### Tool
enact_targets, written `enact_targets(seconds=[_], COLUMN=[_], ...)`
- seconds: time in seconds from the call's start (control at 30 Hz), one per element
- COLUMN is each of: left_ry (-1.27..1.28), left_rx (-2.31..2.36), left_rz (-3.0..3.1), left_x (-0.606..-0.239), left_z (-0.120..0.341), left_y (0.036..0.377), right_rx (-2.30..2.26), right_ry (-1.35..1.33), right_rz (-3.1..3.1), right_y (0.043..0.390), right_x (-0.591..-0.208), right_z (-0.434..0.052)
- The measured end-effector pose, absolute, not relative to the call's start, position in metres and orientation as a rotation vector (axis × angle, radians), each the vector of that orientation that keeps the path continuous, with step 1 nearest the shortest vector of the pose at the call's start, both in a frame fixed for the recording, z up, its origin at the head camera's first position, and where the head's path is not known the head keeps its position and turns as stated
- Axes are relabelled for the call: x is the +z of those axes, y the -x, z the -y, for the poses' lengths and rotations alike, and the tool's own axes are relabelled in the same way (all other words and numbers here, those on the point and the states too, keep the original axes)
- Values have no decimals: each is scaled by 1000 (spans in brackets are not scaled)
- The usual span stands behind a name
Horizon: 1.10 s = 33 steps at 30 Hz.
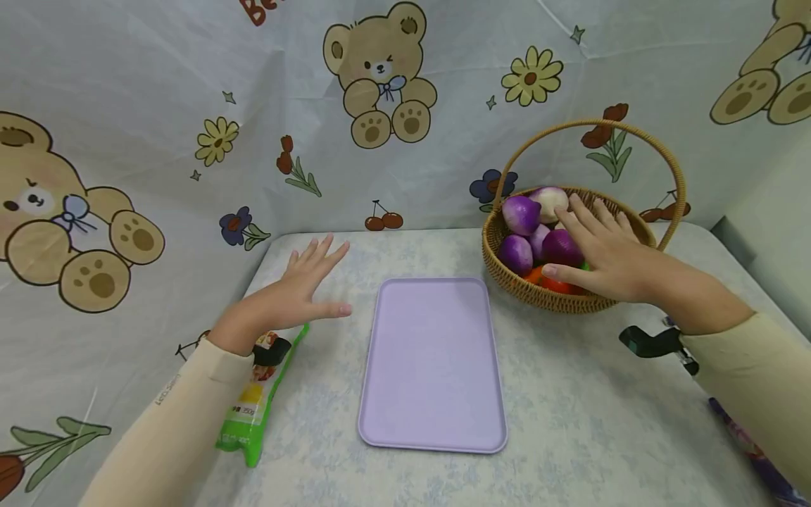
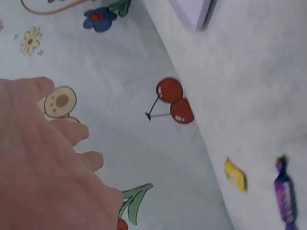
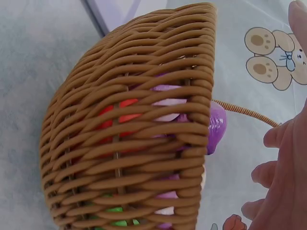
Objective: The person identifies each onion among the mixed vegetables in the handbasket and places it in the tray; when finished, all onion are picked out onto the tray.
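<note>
My left hand (image 1: 288, 290) is spread with straight fingers over the table, left of a lilac rectangular tray (image 1: 434, 366). Beneath its wrist lies a green packet (image 1: 252, 405), partly hidden by the sleeve. My right hand (image 1: 611, 257), fingers also extended, hovers at the wicker basket (image 1: 538, 297) and covers part of its right side. Inside are several purple-and-white round vegetables (image 1: 521, 215), with something red (image 1: 560, 284) under them. The right wrist view shows the basket's woven wall (image 3: 129, 139), with the right hand (image 3: 283, 177) beside it holding nothing.
A dark purple packet (image 1: 757, 451) lies at the right, partly behind the right sleeve. A yellow wrapped piece (image 2: 235, 175) and a purple twist-wrapped candy (image 2: 285, 196) lie on the table in the left wrist view. A bear-print cloth (image 1: 380, 190) hangs behind the table.
</note>
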<state>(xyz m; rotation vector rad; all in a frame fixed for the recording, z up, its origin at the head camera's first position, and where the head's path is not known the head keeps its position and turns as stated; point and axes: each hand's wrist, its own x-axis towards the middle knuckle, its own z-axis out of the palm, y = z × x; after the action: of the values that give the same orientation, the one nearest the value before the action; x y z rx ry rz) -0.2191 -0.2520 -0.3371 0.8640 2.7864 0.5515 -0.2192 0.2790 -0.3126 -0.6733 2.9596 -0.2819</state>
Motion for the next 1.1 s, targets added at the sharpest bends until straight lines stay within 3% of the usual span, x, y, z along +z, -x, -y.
enact_targets(seconds=[0.2,0.7,1.1], left_ry=[-889,-650,-500], left_rx=[720,908,952], left_rz=[-2755,-2701,-2576], left_x=[-357,-404,-428], left_z=[243,218,194], left_y=[189,117,93], right_rx=[-410,-858,-882], right_ry=[623,524,473], right_rz=[-2942,-2851,-2869], right_y=[224,234,245], right_x=[-316,-333,-342], right_z=[-279,-271,-262])
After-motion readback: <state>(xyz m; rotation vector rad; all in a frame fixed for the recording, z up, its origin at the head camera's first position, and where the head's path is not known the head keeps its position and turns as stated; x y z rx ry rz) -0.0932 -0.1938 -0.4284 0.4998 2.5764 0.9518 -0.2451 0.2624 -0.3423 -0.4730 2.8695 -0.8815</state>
